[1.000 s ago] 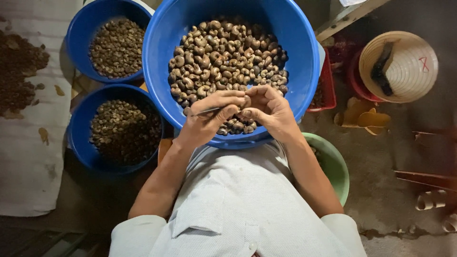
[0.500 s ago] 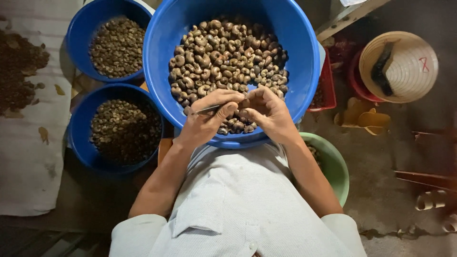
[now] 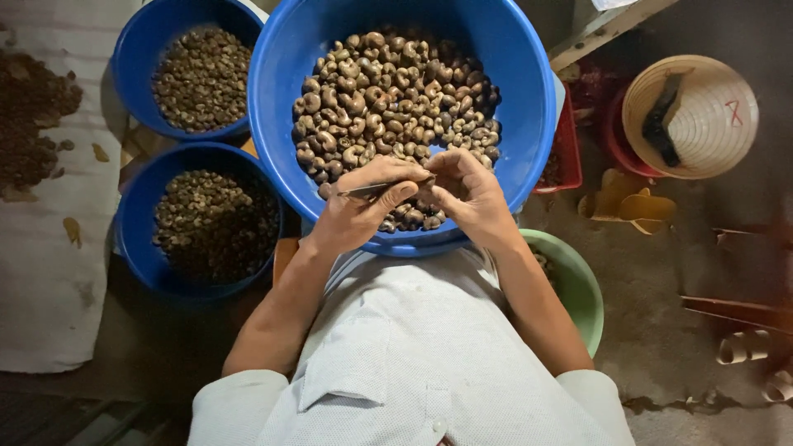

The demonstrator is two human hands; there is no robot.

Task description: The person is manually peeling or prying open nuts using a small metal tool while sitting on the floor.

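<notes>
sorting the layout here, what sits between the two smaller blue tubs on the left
In the head view, no object: the upper small blue tub and the lower small blue tub nearly touch, with only a dim sliver of surface between their rims.

Floor (image 3: 702,272): bare, dull brown-grey, worn and stained, most visible toward 3 and 4 o'clock.
White cloth (image 3: 41,272): spread flat on the floor along 9 o'clock.
Brown heap (image 3: 29,124): dark shell scraps piled on the cloth at 10 o'clock, with a few loose flakes beside it.
Tan cut-out pieces (image 3: 632,202): lying flat on the floor at 3 o'clock, just below the round pale woven basket (image 3: 702,124).
Small pale rolls (image 3: 743,347): on the floor at 4 o'clock, near the edge.
Brown strip (image 3: 735,310): lying flat at 4 o'clock, just above the rolls.
</notes>
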